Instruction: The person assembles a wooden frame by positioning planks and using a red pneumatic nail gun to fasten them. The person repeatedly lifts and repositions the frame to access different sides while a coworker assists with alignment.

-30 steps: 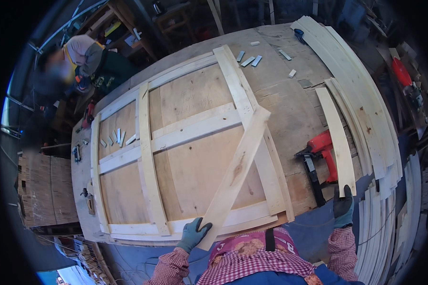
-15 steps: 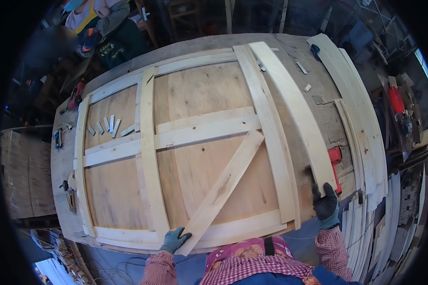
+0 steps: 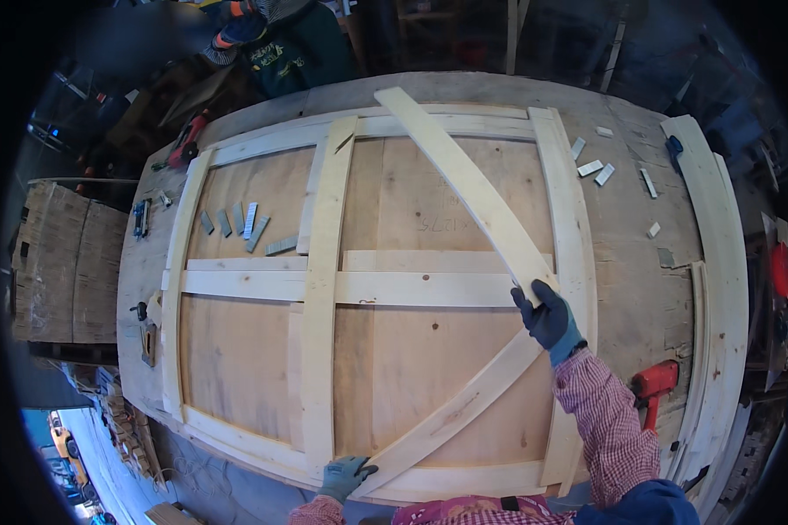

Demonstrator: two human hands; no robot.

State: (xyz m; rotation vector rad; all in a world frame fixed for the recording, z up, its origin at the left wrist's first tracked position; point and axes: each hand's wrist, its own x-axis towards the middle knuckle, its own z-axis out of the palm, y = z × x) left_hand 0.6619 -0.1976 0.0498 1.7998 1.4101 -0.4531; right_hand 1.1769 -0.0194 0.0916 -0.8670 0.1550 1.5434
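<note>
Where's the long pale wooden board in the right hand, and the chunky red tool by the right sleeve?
Long pale wooden board (image 3: 466, 185): head view, middle of its broad face.
Chunky red tool (image 3: 655, 380): head view, its wide upper part.

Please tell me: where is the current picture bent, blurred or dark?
In the head view, the edges of the worktable curve; the corners go black; an upper-left patch is smeared; the background is dim; the board in the right hand looks fairly sharp.

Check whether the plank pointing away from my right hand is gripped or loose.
Gripped: the wooden plank has its near end between fingers of the right hand.
</note>
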